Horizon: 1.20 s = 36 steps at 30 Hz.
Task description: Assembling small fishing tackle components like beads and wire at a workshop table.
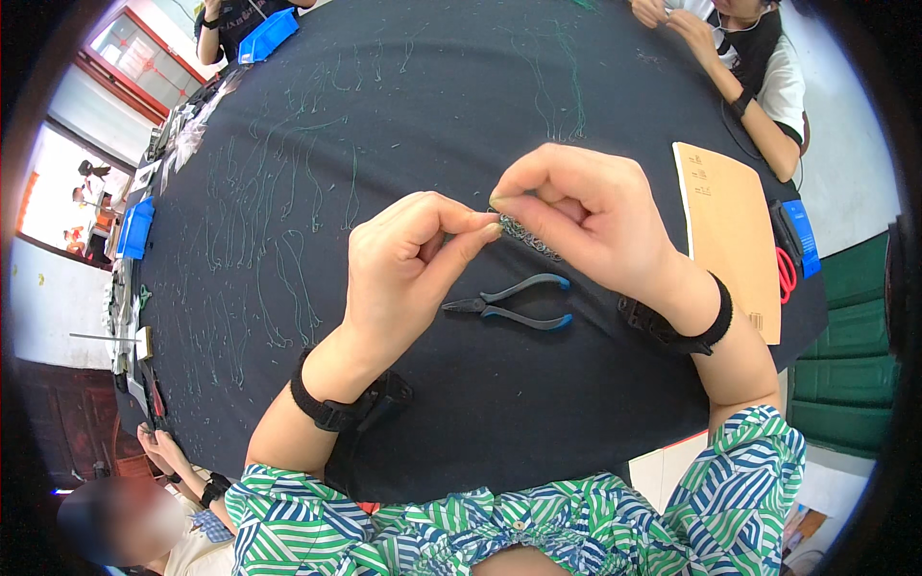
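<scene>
My left hand [413, 254] and my right hand [591, 211] meet above the middle of the black-covered table. Thumb and forefinger are pinched together on each, the fingertips almost touching. Whatever lies between them is too small to make out. Just behind and below the fingertips is a heap of small silvery metal pieces [531, 242], partly hidden by my right hand. Pliers [514, 301] with grey, blue-tipped handles lie nearer me on the cloth, handles spread, touched by neither hand.
Thin green threads [288, 259] with small metal bits spread over the table's left side. At the right lie a tan notebook [730, 240], red-handled scissors [787, 276] and a blue packet [803, 237]. Blue trays [269, 36] stand at the left edge. Other people sit around the table.
</scene>
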Motion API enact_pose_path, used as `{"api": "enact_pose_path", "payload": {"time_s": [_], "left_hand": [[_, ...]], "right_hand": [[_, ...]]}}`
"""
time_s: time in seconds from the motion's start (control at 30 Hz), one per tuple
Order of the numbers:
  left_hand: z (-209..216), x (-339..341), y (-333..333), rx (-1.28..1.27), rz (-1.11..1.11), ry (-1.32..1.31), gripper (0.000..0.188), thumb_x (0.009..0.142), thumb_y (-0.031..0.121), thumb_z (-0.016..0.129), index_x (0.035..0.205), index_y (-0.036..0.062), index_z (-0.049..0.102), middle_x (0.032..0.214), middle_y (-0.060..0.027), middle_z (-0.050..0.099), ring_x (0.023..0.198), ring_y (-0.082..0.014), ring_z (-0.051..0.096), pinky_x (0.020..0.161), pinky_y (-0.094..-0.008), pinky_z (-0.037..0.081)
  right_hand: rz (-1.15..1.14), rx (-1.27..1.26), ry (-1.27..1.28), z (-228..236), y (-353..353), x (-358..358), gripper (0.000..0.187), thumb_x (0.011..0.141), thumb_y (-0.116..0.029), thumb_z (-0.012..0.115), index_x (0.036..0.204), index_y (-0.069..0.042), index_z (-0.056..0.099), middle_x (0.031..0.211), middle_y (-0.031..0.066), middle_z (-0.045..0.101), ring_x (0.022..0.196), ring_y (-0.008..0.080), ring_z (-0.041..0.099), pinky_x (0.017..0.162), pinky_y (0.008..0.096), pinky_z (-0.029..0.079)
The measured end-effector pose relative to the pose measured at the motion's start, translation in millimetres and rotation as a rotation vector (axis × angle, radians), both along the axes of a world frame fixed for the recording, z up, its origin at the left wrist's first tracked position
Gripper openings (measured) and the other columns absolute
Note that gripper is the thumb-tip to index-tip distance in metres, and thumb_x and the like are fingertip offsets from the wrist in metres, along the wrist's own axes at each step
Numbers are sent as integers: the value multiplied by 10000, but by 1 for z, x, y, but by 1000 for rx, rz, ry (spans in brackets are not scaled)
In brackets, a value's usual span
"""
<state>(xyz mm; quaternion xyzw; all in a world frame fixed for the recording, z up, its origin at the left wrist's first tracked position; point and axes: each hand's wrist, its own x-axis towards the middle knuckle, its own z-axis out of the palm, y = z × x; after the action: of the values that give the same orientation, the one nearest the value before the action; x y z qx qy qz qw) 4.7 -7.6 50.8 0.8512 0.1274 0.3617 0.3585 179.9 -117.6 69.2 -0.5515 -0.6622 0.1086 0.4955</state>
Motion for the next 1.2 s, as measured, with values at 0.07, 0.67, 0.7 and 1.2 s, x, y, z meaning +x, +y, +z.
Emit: {"api": "enact_pose_path", "payload": {"time_s": [0.07, 0.67, 0.7, 1.2], "left_hand": [[-1, 0, -1, -43, 2, 16, 113, 793, 38, 784, 828, 6, 681, 702, -18, 617, 553, -65, 459, 493, -241, 355], [-2, -2, 9, -432, -83, -233, 56, 927, 25, 659, 982, 29, 651, 993, -23, 663, 818, -17, 552, 686, -157, 418], [3, -2, 7, -534, -66, -257, 57, 951, 87, 646, 998, 55, 648, 1008, -9, 654, 842, -19, 543, 725, -173, 424], [24, -9, 15, -1063, -2, -262, 136, 974, 240, 638, 1043, 124, 637, 1022, 19, 670, 856, -29, 577, 660, -156, 413]], "right_hand": [[-10, -4, -11, 0, 1, 3, 81, 879, -74, 677, 942, -31, 647, 701, 51, 594, 578, 80, 525, 545, 236, 415], [87, -368, 175, -7, 1, -16, 103, 851, -124, 650, 837, -34, 603, 661, 74, 568, 569, 159, 549, 581, 301, 436], [50, -203, -10, -10, 0, -21, 79, 827, -115, 662, 823, -56, 608, 710, 102, 583, 618, 257, 603, 586, 354, 468], [244, -119, -341, -2, -14, -36, 76, 782, -101, 709, 823, -58, 661, 859, 50, 615, 790, 212, 629, 705, 347, 465]]}}
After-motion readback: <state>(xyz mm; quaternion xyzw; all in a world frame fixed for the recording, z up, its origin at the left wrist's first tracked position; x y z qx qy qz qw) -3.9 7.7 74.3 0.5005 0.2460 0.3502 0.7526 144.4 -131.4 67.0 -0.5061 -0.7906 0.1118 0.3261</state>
